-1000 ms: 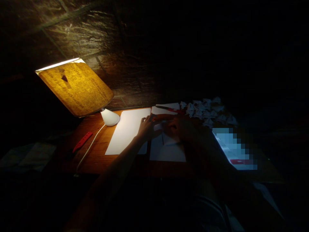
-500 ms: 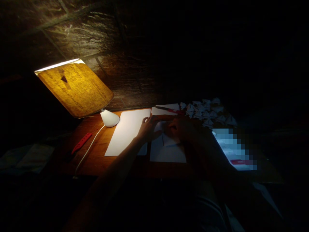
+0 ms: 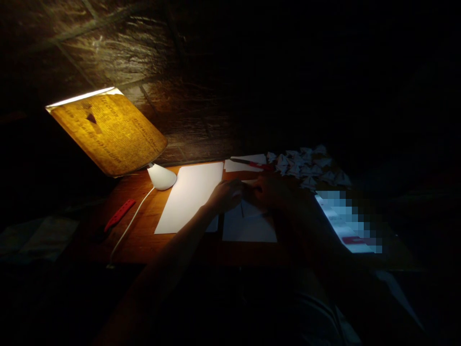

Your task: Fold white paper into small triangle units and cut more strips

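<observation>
My left hand is closed, with its fingertips curled at the upper edge of a small piece of white paper. My right hand meets it from the other side, its fingers also closed on that paper. Both hands are close together and dim in shadow, so the exact grip is hard to see. The small paper lies over a larger white sheet. Left of it, a brightly lit stack of white paper rests on the wooden table.
A lamp with a printed shade stands left, its white cord running forward. A red-handled tool lies near it. Behind the hands are more paper and a red-and-black knife. Folded paper pieces and a lit screen are right.
My left hand has moved slightly down, and its raised fingers have curled in at the small paper. My right hand has stayed close by. The whole view has shifted slightly.
</observation>
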The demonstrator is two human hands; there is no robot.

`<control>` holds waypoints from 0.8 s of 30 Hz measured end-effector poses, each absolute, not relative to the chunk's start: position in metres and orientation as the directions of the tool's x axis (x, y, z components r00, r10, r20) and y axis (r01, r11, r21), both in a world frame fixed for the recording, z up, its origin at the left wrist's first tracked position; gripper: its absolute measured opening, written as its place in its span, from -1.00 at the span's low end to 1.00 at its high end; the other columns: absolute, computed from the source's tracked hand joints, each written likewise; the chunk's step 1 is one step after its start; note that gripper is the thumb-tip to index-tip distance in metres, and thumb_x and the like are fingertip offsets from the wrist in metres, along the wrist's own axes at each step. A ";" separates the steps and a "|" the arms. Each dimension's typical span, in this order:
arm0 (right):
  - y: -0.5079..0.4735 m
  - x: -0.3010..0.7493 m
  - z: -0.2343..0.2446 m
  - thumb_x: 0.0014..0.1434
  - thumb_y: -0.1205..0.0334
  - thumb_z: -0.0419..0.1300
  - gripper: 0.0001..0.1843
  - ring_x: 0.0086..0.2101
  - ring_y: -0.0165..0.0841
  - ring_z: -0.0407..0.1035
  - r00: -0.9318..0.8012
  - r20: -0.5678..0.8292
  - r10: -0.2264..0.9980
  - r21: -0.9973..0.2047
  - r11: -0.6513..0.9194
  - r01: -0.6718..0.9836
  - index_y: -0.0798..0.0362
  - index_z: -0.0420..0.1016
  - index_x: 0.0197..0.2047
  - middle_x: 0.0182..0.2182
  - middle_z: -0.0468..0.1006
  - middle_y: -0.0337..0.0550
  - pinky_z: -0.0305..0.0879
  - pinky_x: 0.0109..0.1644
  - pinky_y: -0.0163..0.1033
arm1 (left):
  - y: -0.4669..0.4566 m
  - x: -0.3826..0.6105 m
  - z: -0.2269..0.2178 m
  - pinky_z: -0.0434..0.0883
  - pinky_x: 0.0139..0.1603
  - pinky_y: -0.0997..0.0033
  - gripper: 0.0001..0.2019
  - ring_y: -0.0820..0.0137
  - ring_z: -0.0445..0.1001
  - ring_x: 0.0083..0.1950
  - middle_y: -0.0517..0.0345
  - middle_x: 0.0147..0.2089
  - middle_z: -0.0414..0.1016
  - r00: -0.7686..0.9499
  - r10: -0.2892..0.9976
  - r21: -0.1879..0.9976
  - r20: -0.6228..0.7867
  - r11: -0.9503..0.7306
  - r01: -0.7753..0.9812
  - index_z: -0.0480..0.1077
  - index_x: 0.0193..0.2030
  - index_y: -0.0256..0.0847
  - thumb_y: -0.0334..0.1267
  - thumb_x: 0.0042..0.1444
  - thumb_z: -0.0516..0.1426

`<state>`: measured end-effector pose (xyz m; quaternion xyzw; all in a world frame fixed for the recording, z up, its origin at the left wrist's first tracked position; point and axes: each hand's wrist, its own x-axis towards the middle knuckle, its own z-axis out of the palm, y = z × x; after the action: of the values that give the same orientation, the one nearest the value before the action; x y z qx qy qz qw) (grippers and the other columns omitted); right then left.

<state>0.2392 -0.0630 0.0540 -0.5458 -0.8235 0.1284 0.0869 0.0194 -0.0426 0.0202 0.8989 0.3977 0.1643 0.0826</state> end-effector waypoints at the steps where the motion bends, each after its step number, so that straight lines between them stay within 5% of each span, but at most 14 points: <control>1: -0.063 0.239 0.055 0.38 0.18 0.14 -0.64 -0.10 -0.24 0.53 -0.380 -0.005 0.925 -0.302 0.361 0.882 0.00 0.76 0.04 -0.01 0.71 -0.01 0.29 -0.09 -0.25 | -0.044 0.020 0.021 0.55 0.16 0.04 -0.80 0.14 0.63 0.07 -0.03 0.08 0.64 0.613 0.759 0.265 0.219 -0.651 0.711 0.56 -0.03 -0.15 -0.36 0.23 0.19; 14: -0.070 0.244 0.071 0.27 0.26 0.17 -0.64 -0.11 -0.15 0.63 -0.251 -0.081 0.964 -0.295 0.218 0.930 -0.08 0.81 -0.05 -0.09 0.77 -0.02 0.40 -0.05 -0.19 | -0.049 0.026 0.028 0.54 0.13 0.04 -0.77 0.13 0.65 0.01 -0.02 0.06 0.64 0.566 0.805 0.216 0.177 -0.593 0.776 0.57 0.01 -0.15 -0.33 0.27 0.16; 24: -0.077 0.245 0.081 0.29 0.29 0.15 -0.68 -0.17 -0.14 0.65 -0.214 -0.117 0.970 -0.269 0.176 0.947 0.03 0.79 -0.19 -0.19 0.77 0.06 0.41 -0.09 -0.18 | -0.047 0.025 0.027 0.53 0.15 0.05 -0.78 0.13 0.64 0.09 0.01 0.10 0.65 0.574 0.797 0.235 0.186 -0.604 0.762 0.56 0.01 -0.13 -0.34 0.27 0.17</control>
<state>0.2450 -0.0773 0.0810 -0.6257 -0.7659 0.1425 0.0402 0.0254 -0.0470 0.0271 0.8848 0.4405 0.1374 0.0643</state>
